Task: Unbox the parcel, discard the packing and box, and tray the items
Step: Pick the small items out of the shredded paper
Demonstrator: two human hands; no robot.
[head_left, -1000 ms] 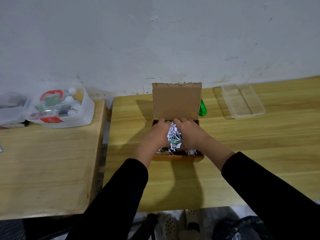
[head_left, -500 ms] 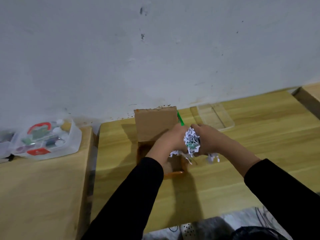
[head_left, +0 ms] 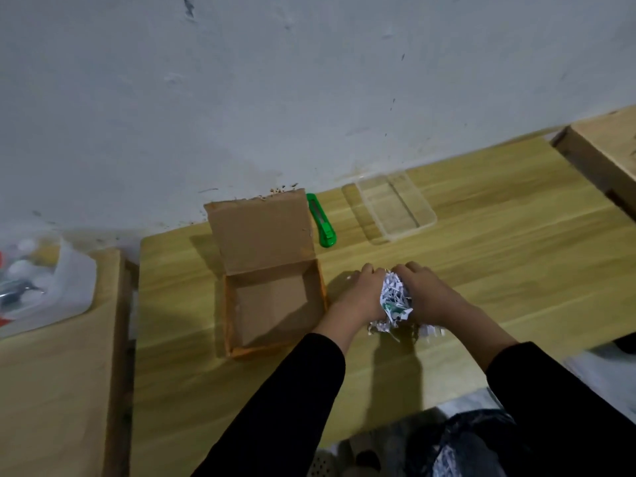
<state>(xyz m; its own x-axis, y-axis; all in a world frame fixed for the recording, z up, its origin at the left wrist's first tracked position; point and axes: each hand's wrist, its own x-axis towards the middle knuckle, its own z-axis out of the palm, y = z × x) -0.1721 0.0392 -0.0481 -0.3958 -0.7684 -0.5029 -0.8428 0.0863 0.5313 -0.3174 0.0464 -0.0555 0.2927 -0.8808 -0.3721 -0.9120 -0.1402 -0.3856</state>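
Both hands press one bundle of shredded paper [head_left: 395,299] between them, low over the table [head_left: 516,256] and just right of the open box [head_left: 272,304], which looks empty. The left hand [head_left: 361,297] and the right hand [head_left: 425,297] have their fingers curled tight on the paper. Any items inside the bundle are hidden. Some strips already hang loose below. I think strips, or a small item, can slip out and fall off the near table edge. The tray [head_left: 395,208] stands well apart.
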